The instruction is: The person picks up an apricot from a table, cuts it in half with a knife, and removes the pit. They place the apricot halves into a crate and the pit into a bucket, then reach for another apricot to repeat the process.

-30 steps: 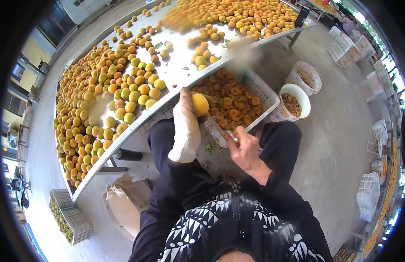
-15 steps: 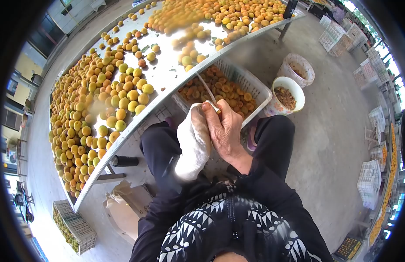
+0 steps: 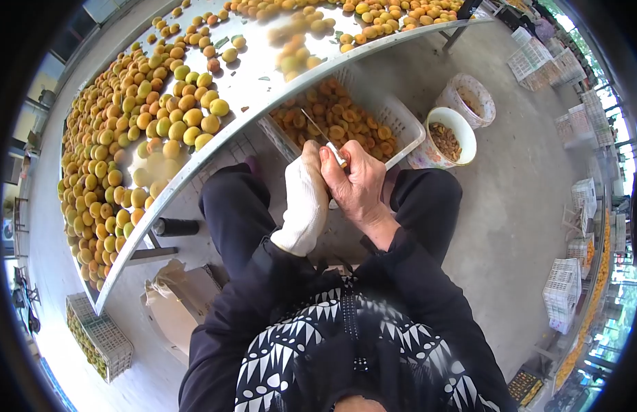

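Observation:
My right hand, bare, is closed around the handle of a knife; its thin blade points up and to the left over the crate. Against it is my left hand, in a white knitted glove, with the fingers curled closed. Whatever the gloved fingers hold is hidden from view. Both hands are above my lap, at the near side of a pale plastic crate of halved apricots.
A metal-edged table bearing many whole apricots overhangs the crate. Right of the crate are a bucket of brown scraps and another white bucket. A fruit crate and cardboard lie at lower left.
The view has shifted slightly, so table and crate appear further left and up. The knife blade leans more to the left. Both hands stay closed and together.

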`<state>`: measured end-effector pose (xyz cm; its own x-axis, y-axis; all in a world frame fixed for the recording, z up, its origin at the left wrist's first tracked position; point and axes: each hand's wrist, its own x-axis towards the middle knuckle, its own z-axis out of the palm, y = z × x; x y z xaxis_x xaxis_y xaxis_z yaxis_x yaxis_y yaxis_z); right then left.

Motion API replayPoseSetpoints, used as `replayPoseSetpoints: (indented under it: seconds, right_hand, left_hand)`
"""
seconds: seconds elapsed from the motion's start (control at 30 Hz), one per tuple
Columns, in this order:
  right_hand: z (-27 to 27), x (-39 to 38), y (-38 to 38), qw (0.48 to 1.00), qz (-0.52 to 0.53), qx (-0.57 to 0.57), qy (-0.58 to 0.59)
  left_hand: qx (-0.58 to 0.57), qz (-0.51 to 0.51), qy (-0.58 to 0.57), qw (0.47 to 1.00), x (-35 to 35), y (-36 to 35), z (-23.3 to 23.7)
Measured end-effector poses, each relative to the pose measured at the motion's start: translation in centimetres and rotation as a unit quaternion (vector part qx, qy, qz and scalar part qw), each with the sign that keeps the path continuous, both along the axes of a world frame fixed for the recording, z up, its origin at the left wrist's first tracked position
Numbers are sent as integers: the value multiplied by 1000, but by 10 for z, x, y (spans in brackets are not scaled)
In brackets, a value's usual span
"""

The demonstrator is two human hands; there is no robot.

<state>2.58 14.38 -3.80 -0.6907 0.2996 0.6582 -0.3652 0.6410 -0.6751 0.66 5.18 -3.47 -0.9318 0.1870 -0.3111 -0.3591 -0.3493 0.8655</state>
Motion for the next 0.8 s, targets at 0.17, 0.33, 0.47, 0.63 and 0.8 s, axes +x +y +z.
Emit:
replayPoseSetpoints:
  seconds: [0.17, 0.33, 0.47, 0.63, 0.8]
  right_hand:
    - [-13, 2, 15, 996, 28, 82, 5]
    - [-10, 6, 28, 992, 37, -122, 1]
    - [17, -1, 47, 992, -3, -125, 20]
    - [10, -20, 64, 985, 7, -170, 11]
    - [13, -27, 73, 987, 3, -159, 10]
  left_hand:
    - [46, -2, -187, 981, -4, 13, 1]
    - [156, -193, -252, 935, -26, -15, -26]
    - [225, -195, -198, 934, -33, -26, -5]
    - [283, -178, -192, 923, -33, -31, 12]
    - [248, -145, -193, 938, -27, -26, 26]
